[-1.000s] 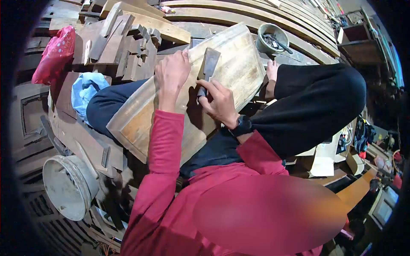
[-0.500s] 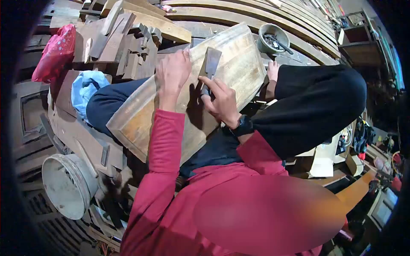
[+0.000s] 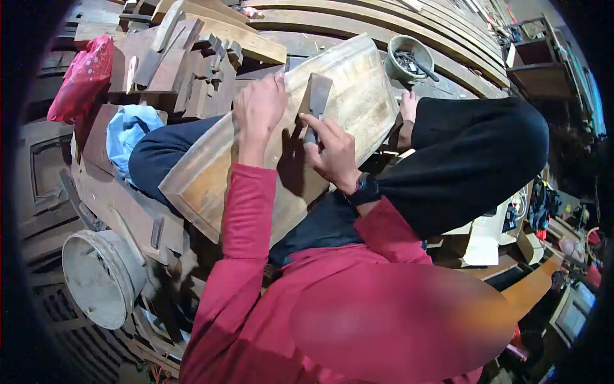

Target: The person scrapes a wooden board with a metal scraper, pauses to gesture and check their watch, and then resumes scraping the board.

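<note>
A wooden panel [image 3: 348, 83] with bevelled edges lies tilted across my lap, its surface pale and patchy. My left hand [image 3: 261, 105] is closed on its far long edge, fingers curled over the rim. In my right hand [image 3: 334, 152] is a putty knife [image 3: 320, 95], the handle in my closed fingers and the index finger stretched toward the blade. Its broad blade points away from me over the middle of the panel, casting a dark shadow on the wood.
Beyond the panel stands a bucket [image 3: 409, 57] of small dark pieces with a handled tool in it. Wood blocks [image 3: 204, 77] are piled at the upper left, near a red bag [image 3: 83, 80]. A whitish bucket [image 3: 99, 278] lies tipped at lower left; long planks [image 3: 358, 16] run along the back.
The putty knife has turned slightly in my right hand, its blade showing a little narrower and darker. My left hand and the panel stay in place.
</note>
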Motion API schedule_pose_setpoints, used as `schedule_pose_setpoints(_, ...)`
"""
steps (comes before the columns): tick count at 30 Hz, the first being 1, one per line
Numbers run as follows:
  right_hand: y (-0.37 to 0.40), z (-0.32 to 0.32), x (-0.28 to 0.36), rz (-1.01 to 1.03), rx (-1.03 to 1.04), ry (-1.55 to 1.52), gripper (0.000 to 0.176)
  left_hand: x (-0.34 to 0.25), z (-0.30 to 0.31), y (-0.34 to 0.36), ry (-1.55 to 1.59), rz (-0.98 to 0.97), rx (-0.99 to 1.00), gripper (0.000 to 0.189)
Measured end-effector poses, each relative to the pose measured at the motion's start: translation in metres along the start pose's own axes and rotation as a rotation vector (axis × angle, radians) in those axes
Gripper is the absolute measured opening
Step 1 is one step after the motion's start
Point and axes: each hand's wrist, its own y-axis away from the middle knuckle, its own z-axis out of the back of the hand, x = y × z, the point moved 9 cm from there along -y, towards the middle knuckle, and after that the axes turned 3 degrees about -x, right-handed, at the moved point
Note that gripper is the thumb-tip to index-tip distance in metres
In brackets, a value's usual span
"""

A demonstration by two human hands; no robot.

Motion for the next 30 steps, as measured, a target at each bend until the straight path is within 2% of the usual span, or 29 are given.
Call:
schedule_pose_setpoints(1, 0.0, -0.006, -0.006, -0.032, 0.011, 0.078, 0.048, 0.0, -0.001, -0.001, -0.006, -0.002, 0.005, 0.049)
schedule_pose_setpoints(4, 0.0, 0.008, 0.006, 0.058, -0.052, 0.033, 0.048, -0.001, -0.001, -0.004, 0.002, -0.015, -0.009, 0.049)
schedule_pose_setpoints(9, -0.001, -0.01, -0.009, -0.013, 0.031, 0.109, 0.048, -0.001, -0.002, -0.001, -0.013, -0.041, -0.027, 0.047)
schedule_pose_setpoints(12, 0.002, 0.002, 0.0, 0.01, 0.006, 0.028, 0.049, -0.002, -0.002, -0.003, -0.008, -0.064, -0.058, 0.046)
schedule_pose_setpoints(13, -0.001, 0.01, 0.011, 0.086, -0.076, -0.028, 0.05, -0.001, -0.001, -0.003, -0.008, -0.064, -0.053, 0.046)
schedule_pose_setpoints(17, 0.002, -0.01, -0.011, -0.026, -0.022, 0.054, 0.046, -0.002, 0.001, 0.001, -0.006, -0.018, -0.022, 0.045)
schedule_pose_setpoints(21, -0.001, 0.01, 0.009, 0.018, -0.057, -0.018, 0.052, -0.005, 0.004, -0.001, -0.02, -0.046, -0.039, 0.044)
schedule_pose_setpoints(25, 0.0, -0.014, -0.014, -0.04, 0.029, 0.126, 0.049, -0.002, 0.0, 0.0, -0.016, -0.072, -0.058, 0.044)
schedule_pose_setpoints(30, 0.001, -0.002, -0.003, -0.032, 0.013, 0.065, 0.053, -0.008, 0.013, 0.005, 0.003, -0.026, -0.048, 0.044)
